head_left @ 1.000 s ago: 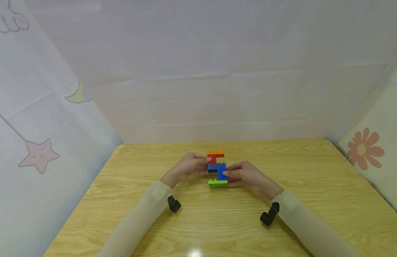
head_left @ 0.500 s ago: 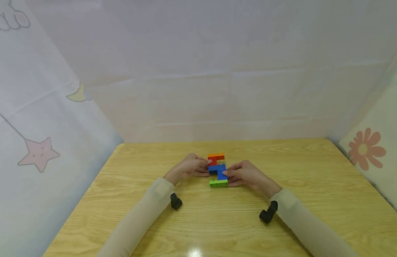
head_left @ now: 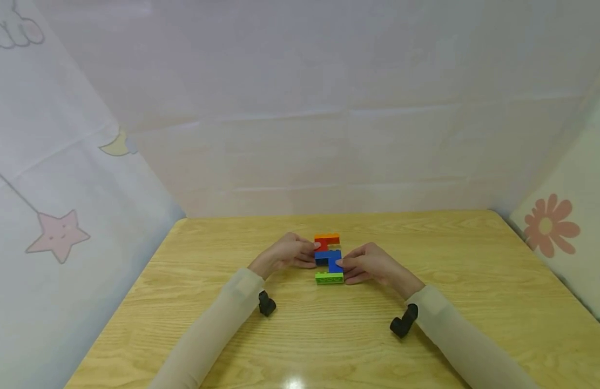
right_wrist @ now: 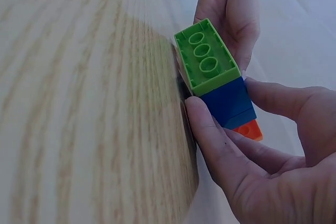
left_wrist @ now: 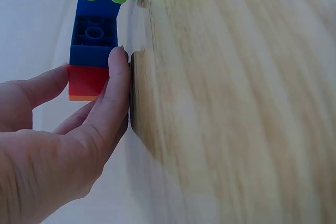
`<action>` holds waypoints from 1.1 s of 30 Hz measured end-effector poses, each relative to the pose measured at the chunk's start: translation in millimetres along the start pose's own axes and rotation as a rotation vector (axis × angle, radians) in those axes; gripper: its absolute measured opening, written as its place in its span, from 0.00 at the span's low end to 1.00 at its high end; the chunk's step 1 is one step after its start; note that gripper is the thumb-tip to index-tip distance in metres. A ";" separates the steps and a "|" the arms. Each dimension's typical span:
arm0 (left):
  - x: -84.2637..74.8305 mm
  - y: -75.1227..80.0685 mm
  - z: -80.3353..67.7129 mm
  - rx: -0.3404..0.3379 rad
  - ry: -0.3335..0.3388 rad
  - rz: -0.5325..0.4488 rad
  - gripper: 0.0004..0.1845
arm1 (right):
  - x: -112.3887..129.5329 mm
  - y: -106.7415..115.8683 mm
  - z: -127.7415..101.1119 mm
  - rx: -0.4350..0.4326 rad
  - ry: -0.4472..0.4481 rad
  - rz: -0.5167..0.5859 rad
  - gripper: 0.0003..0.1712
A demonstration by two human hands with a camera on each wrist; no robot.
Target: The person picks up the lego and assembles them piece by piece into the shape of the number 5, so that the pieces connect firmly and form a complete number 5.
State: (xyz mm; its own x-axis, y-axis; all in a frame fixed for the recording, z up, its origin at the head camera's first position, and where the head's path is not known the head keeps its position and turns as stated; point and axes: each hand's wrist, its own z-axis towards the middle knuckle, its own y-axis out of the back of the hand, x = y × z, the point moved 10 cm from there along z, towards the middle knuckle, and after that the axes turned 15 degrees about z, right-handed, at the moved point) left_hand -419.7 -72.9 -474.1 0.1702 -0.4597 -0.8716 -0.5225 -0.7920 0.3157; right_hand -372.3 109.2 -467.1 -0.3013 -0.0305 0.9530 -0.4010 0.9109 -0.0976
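Toy building bricks are joined in a zigzag on their side, at or just above the tabletop. From far to near in the head view run an orange brick, a red brick, two blue bricks and a lime-green brick. The left hand pinches the red brick between thumb and fingers. On the other side, the right hand pinches the nearer blue brick, its thumb on top. Hollow tubes show in the green brick's underside in the right wrist view. Fingers hide the bricks' outer sides.
The bricks are near the middle of a wood-grain table. A pale cloth backdrop rises behind its far edge, with printed side cloths left and right. Black wrist-worn devices hang under both cuffs.
The far, orange end of the bricks has come down, so the shape lies flatter. The left hand has lowered with the red brick and shifted slightly right. The right hand has barely moved.
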 end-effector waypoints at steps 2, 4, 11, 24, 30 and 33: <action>-0.5 -0.4 -0.7 0.004 0.001 0.000 0.24 | 0.5 -0.2 -0.6 -0.002 0.001 -0.006 0.25; -1.1 -0.6 -0.8 0.006 -0.001 0.001 0.24 | 1.4 -0.1 -1.0 -0.006 0.001 -0.011 0.24; -2.2 -1.8 -0.5 0.014 0.000 -0.002 0.24 | 2.6 1.5 -1.0 -0.027 -0.005 -0.027 0.24; -9.0 -4.5 -3.8 0.013 0.012 0.008 0.21 | 5.2 2.6 -2.5 -0.071 -0.010 -0.103 0.23; -11.6 -5.7 -6.2 -0.015 0.027 0.027 0.20 | 6.7 3.5 -3.5 -0.101 -0.010 -0.192 0.22; -12.9 -4.3 -6.7 -0.035 0.032 0.058 0.18 | 7.6 2.6 -3.1 -0.105 -0.008 -0.217 0.22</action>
State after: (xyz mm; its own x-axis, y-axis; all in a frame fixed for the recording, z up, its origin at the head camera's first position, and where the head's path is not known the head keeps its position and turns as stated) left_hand -414.1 -66.2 -461.7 0.1678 -0.5176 -0.8390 -0.5031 -0.7768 0.3786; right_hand -373.0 112.6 -459.3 -0.2250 -0.2335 0.9460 -0.3655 0.9202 0.1402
